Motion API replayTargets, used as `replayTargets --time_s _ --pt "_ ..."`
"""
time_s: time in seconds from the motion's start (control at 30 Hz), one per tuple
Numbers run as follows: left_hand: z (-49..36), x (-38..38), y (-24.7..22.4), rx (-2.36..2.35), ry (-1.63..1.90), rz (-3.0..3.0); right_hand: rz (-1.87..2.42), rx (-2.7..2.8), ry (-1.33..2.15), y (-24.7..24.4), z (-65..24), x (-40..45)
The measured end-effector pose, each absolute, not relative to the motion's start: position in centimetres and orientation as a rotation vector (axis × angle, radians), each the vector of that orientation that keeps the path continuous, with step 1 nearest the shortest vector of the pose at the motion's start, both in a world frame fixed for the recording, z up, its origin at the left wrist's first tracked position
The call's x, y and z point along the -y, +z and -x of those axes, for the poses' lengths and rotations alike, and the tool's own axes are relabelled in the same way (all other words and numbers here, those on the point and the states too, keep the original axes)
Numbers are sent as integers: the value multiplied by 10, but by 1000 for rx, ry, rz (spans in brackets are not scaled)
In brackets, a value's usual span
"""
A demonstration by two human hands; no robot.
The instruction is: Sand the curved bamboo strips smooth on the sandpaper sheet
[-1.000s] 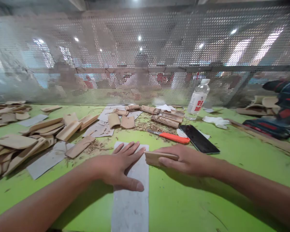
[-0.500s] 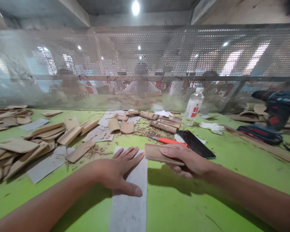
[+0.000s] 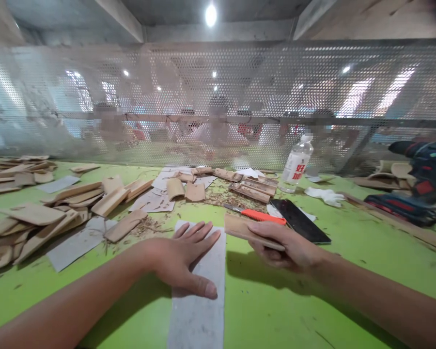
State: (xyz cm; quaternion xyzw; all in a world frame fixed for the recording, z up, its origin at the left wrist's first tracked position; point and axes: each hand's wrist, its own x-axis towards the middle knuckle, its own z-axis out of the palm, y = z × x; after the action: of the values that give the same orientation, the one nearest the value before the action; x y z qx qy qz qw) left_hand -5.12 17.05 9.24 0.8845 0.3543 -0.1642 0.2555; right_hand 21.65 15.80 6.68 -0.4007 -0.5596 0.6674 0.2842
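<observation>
My right hand [image 3: 288,242] has room nearer me, over the green tabletop [image 3: 294,305]; just ahead, the orange cutter [image 3: 263,216] and phone [image 3: 301,221] obstruct it. Left of my left hand [image 3: 183,261], bamboo pieces [image 3: 32,213] crowd the way.

On the bench [image 3: 276,310], the paper strip [image 3: 198,320] lies at your twelve o'clock under your left grip [image 3: 181,261]. At one is the bamboo piece [image 3: 238,227] in your right grip [image 3: 288,241], knife [image 3: 256,214] and bottle [image 3: 296,166] behind it; drill [image 3: 427,169] at two, piled pieces [image 3: 36,213] at ten.
</observation>
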Motion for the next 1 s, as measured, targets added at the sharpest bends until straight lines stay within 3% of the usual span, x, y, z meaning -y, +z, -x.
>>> replayTargets --time_s 0.17,0.27,0.5,0.7,0.83,1.0 --pt "52 -172 89 -955 -398 -2404 1197 2320 866 61 -209 -151" --pt "53 -173 85 -954 -368 -2410 1103 2622 531 61 -204 -146" --pt "53 -172 84 -964 -386 -2402 887 2846 347 68 -194 -132" --pt "51 -171 84 -984 -395 -2417 942 2945 -178 65 -189 -136" --pt "51 -171 82 -990 -418 -2428 726 2966 -156 66 -190 -132" --pt "53 -171 82 -990 -368 -2421 876 2895 -216 66 -191 -132"
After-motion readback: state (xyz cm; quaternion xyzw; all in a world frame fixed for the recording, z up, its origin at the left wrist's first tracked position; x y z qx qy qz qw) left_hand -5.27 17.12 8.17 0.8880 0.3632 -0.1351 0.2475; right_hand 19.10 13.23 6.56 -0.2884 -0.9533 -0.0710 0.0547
